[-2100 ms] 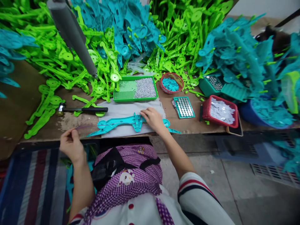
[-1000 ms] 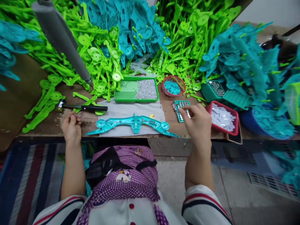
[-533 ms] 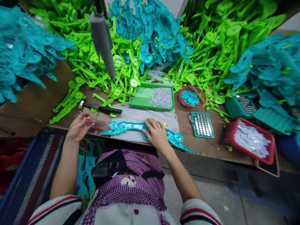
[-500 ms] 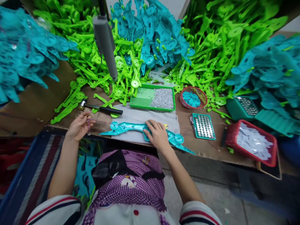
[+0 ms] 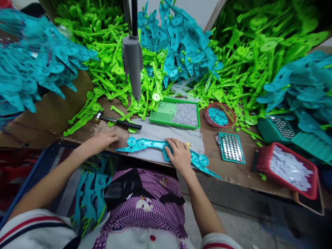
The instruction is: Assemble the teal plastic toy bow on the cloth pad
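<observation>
A long, glossy blue plastic part (image 5: 147,143) with a round cup near each end lies across a light cloth (image 5: 195,136) at the table's front edge. My right hand (image 5: 178,154) rests over it right of its middle, fingers curled onto it and holding it down. My left hand (image 5: 102,142) is low at the tabletop, just left of the part's pointed left end, with its fingers stretched towards it. I see nothing in that hand, though its underside is hidden. Behind it lies a hammer (image 5: 127,124) with a black handle.
A grey power screwdriver (image 5: 132,62) hangs over the table. Behind the cloth stands a green tray (image 5: 173,125) of small metal pieces. To the right are a red basket (image 5: 230,116), a tray of silver discs (image 5: 231,147) and a red bin (image 5: 261,159). Green and blue parts pile up behind.
My left hand, which held a thin purple thread raised at the left, has come down and right, its fingers straightened. The thread no longer shows. My right hand stays on the part; the view has shifted.
</observation>
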Action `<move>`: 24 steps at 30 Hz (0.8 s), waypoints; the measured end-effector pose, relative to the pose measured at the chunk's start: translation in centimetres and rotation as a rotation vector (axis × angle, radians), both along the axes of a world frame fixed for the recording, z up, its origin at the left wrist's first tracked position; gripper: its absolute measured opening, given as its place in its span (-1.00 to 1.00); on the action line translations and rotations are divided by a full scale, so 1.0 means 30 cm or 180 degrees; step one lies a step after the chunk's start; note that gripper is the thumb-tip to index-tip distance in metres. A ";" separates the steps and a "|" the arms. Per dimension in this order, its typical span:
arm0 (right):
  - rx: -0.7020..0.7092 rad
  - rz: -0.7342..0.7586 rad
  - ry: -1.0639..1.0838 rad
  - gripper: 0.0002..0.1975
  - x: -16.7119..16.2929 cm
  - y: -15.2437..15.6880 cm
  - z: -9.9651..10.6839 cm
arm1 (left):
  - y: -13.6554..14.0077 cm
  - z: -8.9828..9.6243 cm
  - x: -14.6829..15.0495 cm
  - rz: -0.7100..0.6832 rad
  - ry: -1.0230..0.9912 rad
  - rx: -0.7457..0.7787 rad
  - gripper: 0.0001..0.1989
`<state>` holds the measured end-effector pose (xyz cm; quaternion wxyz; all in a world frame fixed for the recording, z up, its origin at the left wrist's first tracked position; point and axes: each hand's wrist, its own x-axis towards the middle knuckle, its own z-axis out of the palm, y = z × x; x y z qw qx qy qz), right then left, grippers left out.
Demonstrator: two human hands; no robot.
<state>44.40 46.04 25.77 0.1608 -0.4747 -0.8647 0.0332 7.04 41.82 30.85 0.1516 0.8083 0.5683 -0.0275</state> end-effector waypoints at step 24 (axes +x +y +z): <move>-0.0099 -0.0023 0.0058 -0.59 0.001 0.011 -0.007 | 0.343 -0.052 0.131 0.1358 -0.0761 0.0882 -0.58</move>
